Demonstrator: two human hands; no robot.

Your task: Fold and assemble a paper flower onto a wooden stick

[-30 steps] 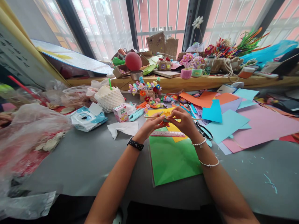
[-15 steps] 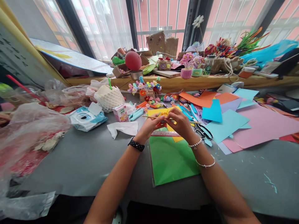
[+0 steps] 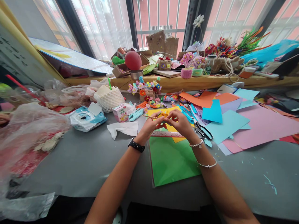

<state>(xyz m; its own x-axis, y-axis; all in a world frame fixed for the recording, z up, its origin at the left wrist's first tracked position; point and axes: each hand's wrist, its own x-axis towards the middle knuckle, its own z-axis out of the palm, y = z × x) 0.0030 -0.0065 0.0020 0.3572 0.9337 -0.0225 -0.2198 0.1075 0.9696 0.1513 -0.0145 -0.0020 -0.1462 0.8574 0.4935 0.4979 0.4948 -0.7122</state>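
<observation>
My left hand (image 3: 150,127) and my right hand (image 3: 179,122) meet at the fingertips over the sheets in the middle of the table. Between them is a small orange paper piece (image 3: 163,114), partly covered by the fingers; its exact shape is hard to make out. A thin wooden stick (image 3: 149,117) pokes out leftward from my left hand. My right fingers pinch at the orange piece. Below lie a pink ruler (image 3: 167,134), yellow paper (image 3: 178,139) and a green sheet (image 3: 174,161). Black-handled scissors (image 3: 203,130) rest beside my right wrist.
Coloured paper sheets (image 3: 261,127) spread over the right side. To the left are a wet-wipe pack (image 3: 87,117), a white tissue (image 3: 123,128), a small pink box (image 3: 120,113) and plastic bags (image 3: 39,124). Fuzzy craft flowers (image 3: 146,87) stand behind the hands, before the crowded windowsill.
My right hand and wrist have turned slightly, and the stick end that showed to the right of that hand is no longer plain. My left hand stays nearly in place.
</observation>
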